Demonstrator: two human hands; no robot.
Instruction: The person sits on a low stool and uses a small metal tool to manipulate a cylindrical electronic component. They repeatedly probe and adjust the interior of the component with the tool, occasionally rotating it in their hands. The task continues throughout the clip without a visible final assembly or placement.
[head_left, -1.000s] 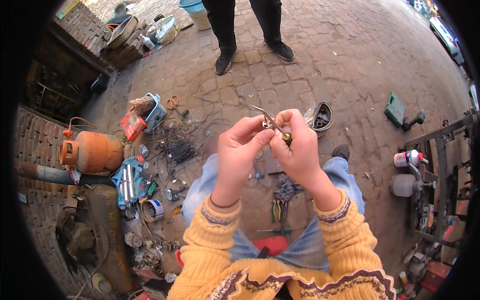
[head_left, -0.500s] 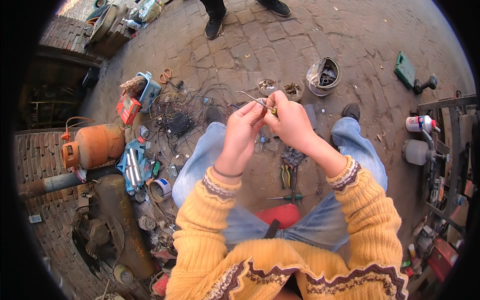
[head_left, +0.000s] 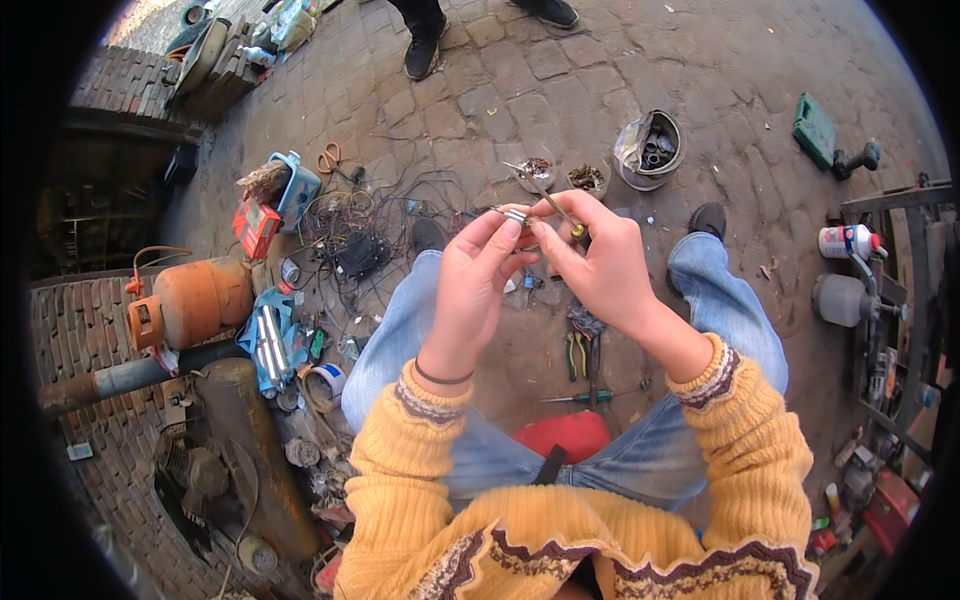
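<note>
My left hand (head_left: pixel 470 285) pinches a small silver metal piece (head_left: pixel 516 216) between thumb and fingertips at the centre, above my spread legs. My right hand (head_left: pixel 600 270) is closed on a thin screwdriver (head_left: pixel 578 231) with a yellow handle, its shaft slanting up to the left over the piece; my right thumb and fingertips also reach the piece. Beyond my hands stand two small containers of metal bits (head_left: pixel 585 179) and a larger bucket of dark parts (head_left: pixel 655 150). Below them lie pliers (head_left: pixel 577 355) and a teal screwdriver (head_left: pixel 575 398) between my legs.
A person's legs (head_left: pixel 428 40) stand beyond. Tangled wires (head_left: pixel 355 250), an orange gas cylinder (head_left: pixel 200 305), a blue bin (head_left: pixel 300 190) and scattered scrap crowd the left. On the right are a green case (head_left: pixel 815 130), a drill (head_left: pixel 856 160), a spray gun (head_left: pixel 840 298) and a metal rack (head_left: pixel 900 200).
My view has tipped down since a second ago. My fingers have shifted round the metal piece, which shows more now, and my right hand has opened slightly, showing more of the screwdriver's handle.
</note>
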